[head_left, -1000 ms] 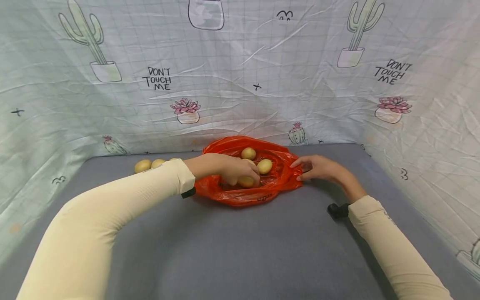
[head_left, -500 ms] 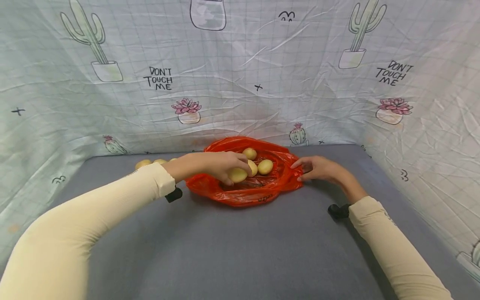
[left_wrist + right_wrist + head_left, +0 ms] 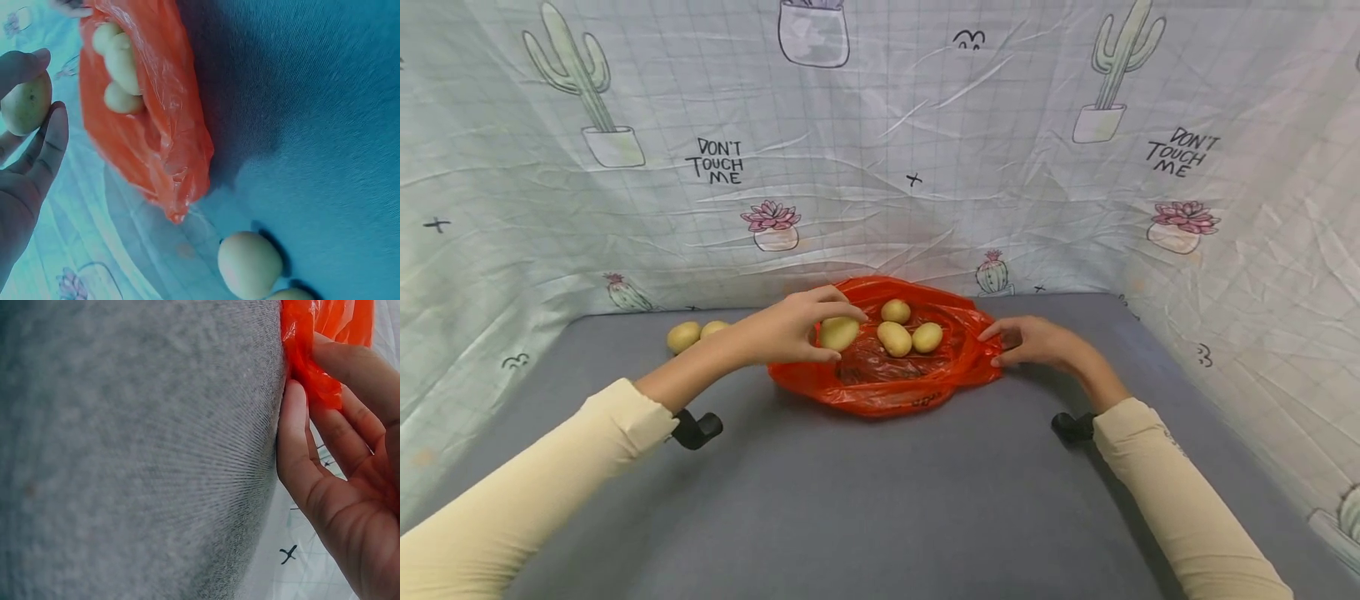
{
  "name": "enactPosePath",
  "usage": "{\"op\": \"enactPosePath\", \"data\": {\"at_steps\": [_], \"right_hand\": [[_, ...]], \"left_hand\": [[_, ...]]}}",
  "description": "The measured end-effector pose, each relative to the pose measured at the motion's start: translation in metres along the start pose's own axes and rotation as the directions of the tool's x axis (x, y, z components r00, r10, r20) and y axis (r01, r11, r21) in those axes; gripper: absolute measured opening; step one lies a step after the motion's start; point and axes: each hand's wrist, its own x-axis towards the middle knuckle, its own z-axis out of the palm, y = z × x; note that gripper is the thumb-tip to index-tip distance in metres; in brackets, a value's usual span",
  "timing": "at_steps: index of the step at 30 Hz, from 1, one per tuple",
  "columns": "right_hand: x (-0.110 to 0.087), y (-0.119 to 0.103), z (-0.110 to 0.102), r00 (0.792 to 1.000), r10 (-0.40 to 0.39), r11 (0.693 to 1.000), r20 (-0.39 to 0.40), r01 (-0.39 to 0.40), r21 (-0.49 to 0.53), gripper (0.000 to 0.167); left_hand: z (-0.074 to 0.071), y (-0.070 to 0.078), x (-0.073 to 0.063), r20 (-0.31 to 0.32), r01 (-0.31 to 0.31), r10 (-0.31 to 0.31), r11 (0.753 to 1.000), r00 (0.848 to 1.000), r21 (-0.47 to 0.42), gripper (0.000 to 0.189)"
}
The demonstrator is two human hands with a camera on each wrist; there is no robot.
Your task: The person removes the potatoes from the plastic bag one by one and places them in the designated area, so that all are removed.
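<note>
And up it comes! The left hand point(image 3: 792, 325) has drawn back from inside the crinkled, thin red plastic bag point(image 3: 880, 404), bringing a pale yellow, oval potato point(image 3: 840, 333) to the bag's ten o'clock side; the left wrist view shows it clear of the plastic. Thumb and fingers are parted just the potato's width, gripping it near the fingertips.

Over at three o'clock, no change: the right hand point(image 3: 1041, 340) stays put, thumb and fingers nearly closed, pinching a gathered fold of the bag's edge.

That withdrawal uncovers the inside: a small round yellow potato point(image 3: 895, 311) towards twelve, an oval yellow potato point(image 3: 894, 339) near the middle, another yellow potato point(image 3: 927, 337) just beside it towards three.

Out on the grey, cloth-covered table point(image 3: 880, 508), well off at nine o'clock, sit two loose yellow potatoes point(image 3: 683, 337); the left forearm point(image 3: 700, 360) could be hiding more. My reading: one potato is on its way out, three remain inside, and the right hand steadies the bag.
</note>
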Motion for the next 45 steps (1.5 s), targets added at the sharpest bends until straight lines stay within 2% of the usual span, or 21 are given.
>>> {"op": "enactPosePath", "data": {"at_steps": [4,8,15,21,27,34,45], "right_hand": [[-0.001,0.002,-0.001,1.000,-0.007,1.000,-0.001,0.007,-0.004,0.045],[-0.002,0.003,0.000,1.000,-0.006,1.000,0.007,0.006,-0.006,0.044],[0.000,0.002,0.000,1.000,-0.007,1.000,0.001,0.007,-0.027,0.044],[0.001,0.003,0.001,1.000,-0.017,1.000,-0.008,0.017,-0.024,0.044],[-0.001,0.001,0.001,0.999,-0.030,0.999,-0.010,0.030,-0.037,0.044],[0.001,0.002,0.001,0.999,-0.048,0.998,-0.019,0.048,-0.042,0.043],[0.001,0.002,0.001,0.999,-0.026,0.998,-0.022,0.025,-0.055,0.044]], "left_hand": [[-0.003,0.009,-0.017,-0.081,0.041,-0.043,0.999,0.996,-0.015,0.056],[-0.004,0.015,-0.030,-0.147,0.085,-0.088,0.996,0.985,-0.025,0.055],[-0.006,0.021,-0.048,-0.244,0.151,-0.161,0.987,0.956,-0.059,0.057],[-0.008,0.023,-0.063,-0.280,0.209,-0.220,0.976,0.935,-0.068,0.058],[-0.013,0.018,-0.078,-0.318,0.211,-0.224,0.975,0.921,-0.073,0.061],[-0.018,0.010,-0.097,-0.352,0.256,-0.268,0.963,0.897,-0.081,0.062],[-0.019,0.006,-0.113,-0.396,0.291,-0.279,0.956,0.875,-0.030,0.062]]}}
